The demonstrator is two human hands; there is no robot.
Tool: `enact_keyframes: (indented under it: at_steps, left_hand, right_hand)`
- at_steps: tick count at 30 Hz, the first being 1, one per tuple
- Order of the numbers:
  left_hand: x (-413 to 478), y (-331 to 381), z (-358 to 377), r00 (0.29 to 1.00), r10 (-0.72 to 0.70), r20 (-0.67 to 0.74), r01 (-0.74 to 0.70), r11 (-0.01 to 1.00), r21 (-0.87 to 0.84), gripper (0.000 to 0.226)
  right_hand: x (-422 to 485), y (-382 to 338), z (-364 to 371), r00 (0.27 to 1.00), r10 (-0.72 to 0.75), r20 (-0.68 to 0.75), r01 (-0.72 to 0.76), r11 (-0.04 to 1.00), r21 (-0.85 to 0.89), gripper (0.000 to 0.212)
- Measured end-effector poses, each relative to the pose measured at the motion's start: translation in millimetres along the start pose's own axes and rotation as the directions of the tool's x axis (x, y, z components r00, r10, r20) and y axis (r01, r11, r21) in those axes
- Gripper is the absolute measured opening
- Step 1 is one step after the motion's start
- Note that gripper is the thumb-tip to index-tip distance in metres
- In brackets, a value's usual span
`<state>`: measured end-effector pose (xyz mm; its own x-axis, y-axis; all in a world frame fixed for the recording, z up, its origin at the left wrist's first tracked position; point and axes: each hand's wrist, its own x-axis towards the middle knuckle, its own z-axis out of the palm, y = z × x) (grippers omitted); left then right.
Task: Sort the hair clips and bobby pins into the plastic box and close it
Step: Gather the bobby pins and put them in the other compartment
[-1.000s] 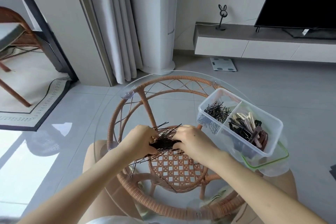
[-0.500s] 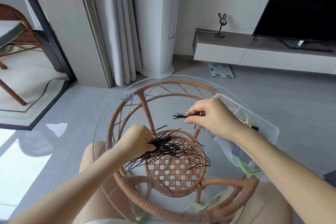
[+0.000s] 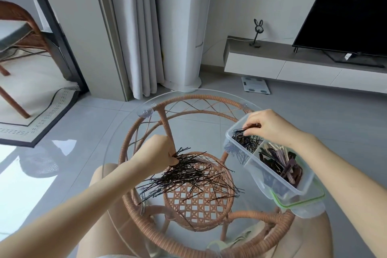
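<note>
Centrally, a loose heap of black bobby pins [image 3: 188, 176] lies on the round glass tabletop [image 3: 209, 101], which rests on a woven rattan frame [image 3: 134, 211]. The left hand [image 3: 156, 151] has its fingers curled into the heap's upper-left end, gripping some pins there. At right of centre, the right hand [image 3: 270, 125] pinches a small bunch of pins between thumb and fingertips over the far compartment of the clear plastic box [image 3: 251, 165], where other pins already lie. The near compartment holds the hair clips [image 3: 280, 163]. The box sits on its green-rimmed lid [image 3: 297, 203], so it is not yet closed. The pins are probably light, thin, springy wire, likely to tangle and to slide on glass. They are best gathered in aligned bundles and pinched near mid-length. The smooth glass gives little purchase for lifting single pins. Beyond the table are grey floor tiles, a pale curtain [image 3: 136, 27] at upper centre, a dark television [image 3: 351, 6] on a low cabinet [image 3: 293, 65] at upper right, and a bordered rug [image 3: 41, 115] at left.
</note>
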<state>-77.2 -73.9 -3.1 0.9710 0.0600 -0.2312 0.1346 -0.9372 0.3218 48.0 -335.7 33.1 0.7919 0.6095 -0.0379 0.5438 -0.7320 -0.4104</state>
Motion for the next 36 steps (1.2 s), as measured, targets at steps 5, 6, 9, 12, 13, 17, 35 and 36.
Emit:
enact_keyframes:
  at_steps: [5, 6, 9, 12, 13, 17, 35, 36]
  left_hand:
    - [2.3, 6.5, -8.4, 1.0, 0.001, -0.025, -0.001, 1.0, 0.005, 0.024]
    - [2.0, 8.7, -11.5, 0.999, 0.01, -0.036, -0.01, 1.0, 0.001, 0.024]
    - [1.1, 15.2, -20.3, 0.997, 0.04, -0.066, -0.04, 0.999, 0.003, 0.026]
    - [1.1, 22.5, -29.5, 0.995, 0.058, -0.081, -0.06, 0.998, -0.014, 0.025]
    - [1.9, 24.7, -32.6, 0.994, 0.064, -0.084, -0.066, 0.997, -0.025, 0.025]
    - [5.7, 44.4, -49.1, 0.989, 0.109, -0.102, -0.113, 0.993, -0.04, 0.024]
    - [86.2, 179.5, 21.1, 0.978, 0.173, -0.116, -0.176, 0.984, -0.014, 0.014]
    - [86.8, 179.3, 26.9, 0.987, 0.146, -0.069, -0.146, 0.989, -0.004, 0.014]
  right_hand:
    - [3.4, 13.5, 15.4, 0.993, 0.065, 0.102, -0.049, 0.986, -0.158, 0.019]
    - [2.5, 13.4, 15.2, 0.992, 0.078, 0.104, -0.06, 0.984, -0.167, 0.024]
    - [-0.8, 11.4, 11.3, 0.994, 0.083, 0.068, -0.074, 0.99, -0.124, 0.03]
    - [-5.6, 7.4, 4.5, 0.999, 0.048, -0.008, -0.049, 0.993, -0.104, 0.023]
    - [-7.2, 6.4, 2.6, 0.999, 0.036, -0.032, -0.039, 0.993, -0.11, 0.021]
    - [-18.6, 4.7, -6.1, 0.995, -0.023, -0.093, 0.012, 0.994, -0.11, 0.019]
    - [-66.0, 21.3, -23.0, 0.943, -0.088, -0.321, 0.059, 0.993, -0.099, 0.012]
    - [-67.8, 22.7, -22.3, 0.945, -0.082, -0.317, 0.054, 0.994, -0.097, 0.012]
